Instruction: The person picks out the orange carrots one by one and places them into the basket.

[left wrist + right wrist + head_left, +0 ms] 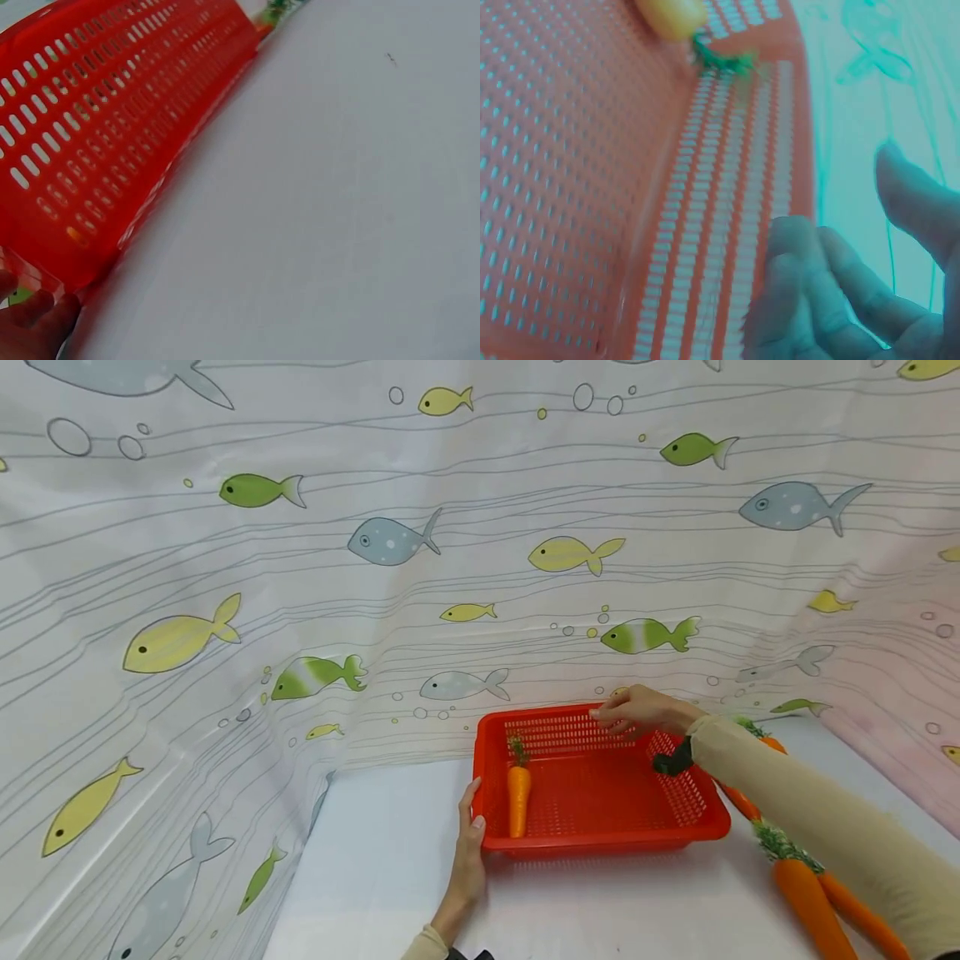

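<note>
A red plastic basket with slotted walls sits on the white table. Inside, along its left end, lies an orange carrot with a green leafy top pointing to the back. My left hand holds the basket's left end, thumb by the rim and fingers along the outer wall; the left wrist view shows fingertips at the basket's lower corner. Over the back right part of the basket is my right hand, holding nothing. In the right wrist view its thumb stands apart from loosely bent fingers near the back rim.
To the right of the basket lie several more carrots, partly hidden beneath the right sleeve. A sheet printed with fish hangs behind the table and along both sides. White tabletop extends left of and before the basket.
</note>
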`<state>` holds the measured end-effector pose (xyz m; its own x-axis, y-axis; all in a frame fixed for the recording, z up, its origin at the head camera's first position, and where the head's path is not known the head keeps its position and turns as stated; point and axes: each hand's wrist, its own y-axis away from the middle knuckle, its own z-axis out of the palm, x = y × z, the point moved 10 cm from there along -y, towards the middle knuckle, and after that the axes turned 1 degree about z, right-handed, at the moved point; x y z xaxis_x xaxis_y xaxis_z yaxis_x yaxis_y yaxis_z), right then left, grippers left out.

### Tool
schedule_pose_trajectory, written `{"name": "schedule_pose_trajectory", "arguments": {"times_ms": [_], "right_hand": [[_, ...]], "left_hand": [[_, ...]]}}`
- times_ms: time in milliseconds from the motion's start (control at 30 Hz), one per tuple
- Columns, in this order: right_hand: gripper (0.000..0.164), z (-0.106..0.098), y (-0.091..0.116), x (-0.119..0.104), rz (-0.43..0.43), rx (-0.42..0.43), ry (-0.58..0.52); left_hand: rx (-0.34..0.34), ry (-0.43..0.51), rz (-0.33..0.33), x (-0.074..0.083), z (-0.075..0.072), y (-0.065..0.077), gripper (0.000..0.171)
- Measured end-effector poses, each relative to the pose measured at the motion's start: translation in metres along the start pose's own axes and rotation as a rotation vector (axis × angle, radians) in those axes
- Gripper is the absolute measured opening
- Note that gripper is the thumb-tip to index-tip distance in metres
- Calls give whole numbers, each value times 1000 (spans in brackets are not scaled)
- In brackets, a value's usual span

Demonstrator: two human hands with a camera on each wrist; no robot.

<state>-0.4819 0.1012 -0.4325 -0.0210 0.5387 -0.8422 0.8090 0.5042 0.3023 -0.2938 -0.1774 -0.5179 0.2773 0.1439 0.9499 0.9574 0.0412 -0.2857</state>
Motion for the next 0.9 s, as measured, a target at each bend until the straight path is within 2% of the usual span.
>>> {"name": "schedule_pose_trajectory", "arguments": {"times_ms": [300, 400, 533, 700, 800, 900], "right_hand": [[68, -71, 35, 43, 44, 234, -23], [70, -88, 47, 61, 73, 269, -45], [68, -97, 57, 88, 139, 285, -5], [60, -97, 58, 110, 179, 329, 174], [57, -94, 59, 111, 167, 357, 354], [58, -89, 62, 109, 163, 380, 485]], "left_hand": [[4, 0, 8, -2, -3, -1, 61], [4, -2, 14, 0, -3, -3, 62], [-1, -3, 2, -1, -2, -2, 63], [0, 6, 3, -1, -2, 0, 62], [-1, 7, 2, -1, -1, 0, 62], [-3, 9, 2, -1, 0, 0, 62]]}}
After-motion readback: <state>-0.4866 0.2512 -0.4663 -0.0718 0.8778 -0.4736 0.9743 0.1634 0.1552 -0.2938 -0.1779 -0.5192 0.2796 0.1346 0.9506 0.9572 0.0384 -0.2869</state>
